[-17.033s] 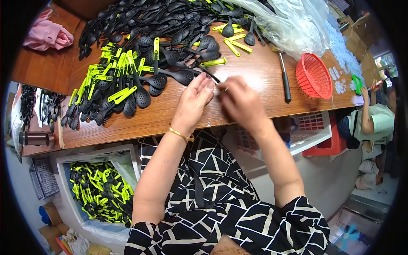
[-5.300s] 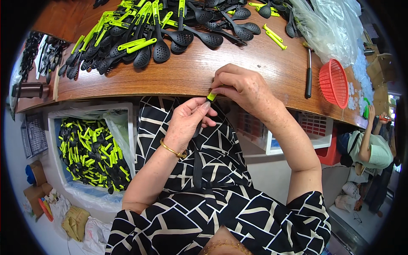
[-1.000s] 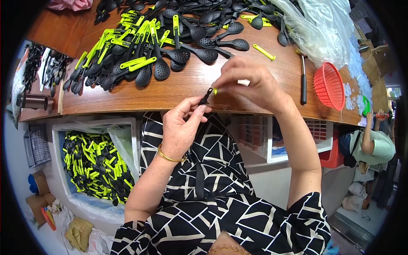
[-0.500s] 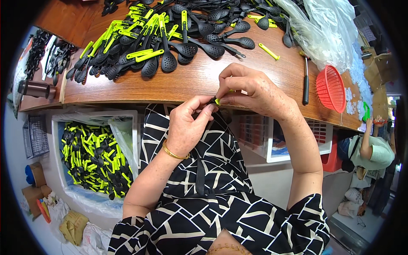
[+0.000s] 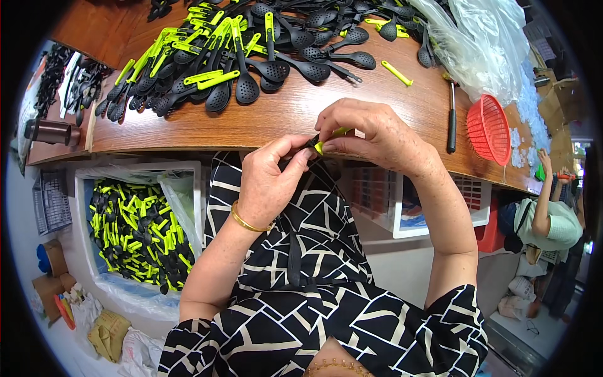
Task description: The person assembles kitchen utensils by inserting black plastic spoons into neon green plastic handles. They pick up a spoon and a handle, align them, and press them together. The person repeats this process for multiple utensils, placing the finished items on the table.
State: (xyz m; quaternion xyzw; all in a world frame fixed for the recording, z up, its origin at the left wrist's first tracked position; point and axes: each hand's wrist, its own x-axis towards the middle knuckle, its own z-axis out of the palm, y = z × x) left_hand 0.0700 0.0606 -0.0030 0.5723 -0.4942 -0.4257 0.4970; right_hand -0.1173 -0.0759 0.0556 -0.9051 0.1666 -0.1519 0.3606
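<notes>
Over the table's near edge, both my hands meet around one small piece. My left hand (image 5: 271,173) is closed, with thumb and fingers pinching a small black part (image 5: 312,143). My right hand (image 5: 374,133) is closed on a lime-green handle (image 5: 341,132), whose end shows against the black part. Most of the joined piece is hidden by my fingers. Beyond my hands, a pile of black perforated spoons (image 5: 247,91), many with lime-green handles, spreads over the wooden table (image 5: 207,135). A loose lime-green handle (image 5: 397,73) lies apart, right of the pile.
A black-handled tool (image 5: 452,119) and a red plastic basket (image 5: 488,130) lie right of my right hand, with clear plastic sheeting (image 5: 483,38) behind. Below left, a white bin (image 5: 85,220) holds many black and green pieces. A co-worker (image 5: 549,223) is at far right.
My left hand has shifted slightly left and my right hand a little lower, still on the same piece. At far right, the co-worker's hand has risen.
</notes>
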